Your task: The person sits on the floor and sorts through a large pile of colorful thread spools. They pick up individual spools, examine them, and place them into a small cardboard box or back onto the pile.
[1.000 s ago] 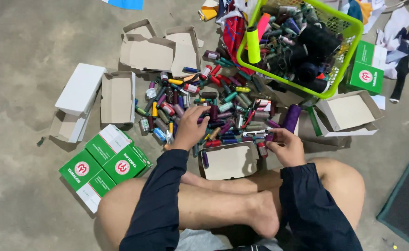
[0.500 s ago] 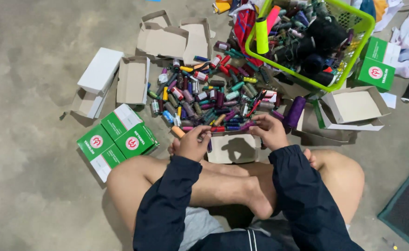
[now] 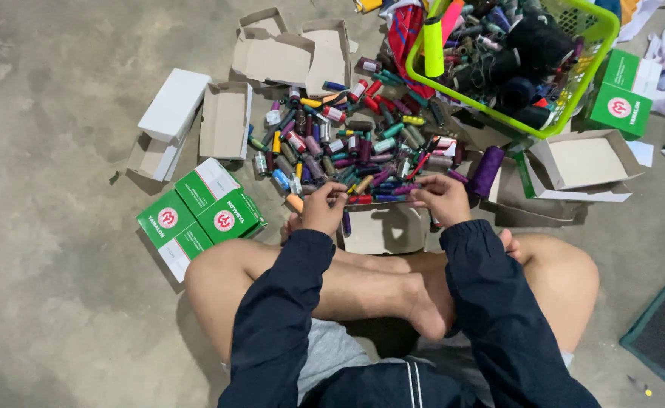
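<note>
Sitting cross-legged on the floor [image 3: 60,302], I pinch a row of small thread spools [image 3: 374,198] between both hands: left hand [image 3: 323,210] closed on one end, right hand [image 3: 442,198] on the other. Their line runs side to side above the open small box [image 3: 384,230]; beyond lies the spool pile [image 3: 347,140], then the green basket [image 3: 601,57].

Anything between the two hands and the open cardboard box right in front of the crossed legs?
Nothing visible. Left hand and right hand sit at the far rim of the open cardboard box, both touching small coloured thread spools.
</note>
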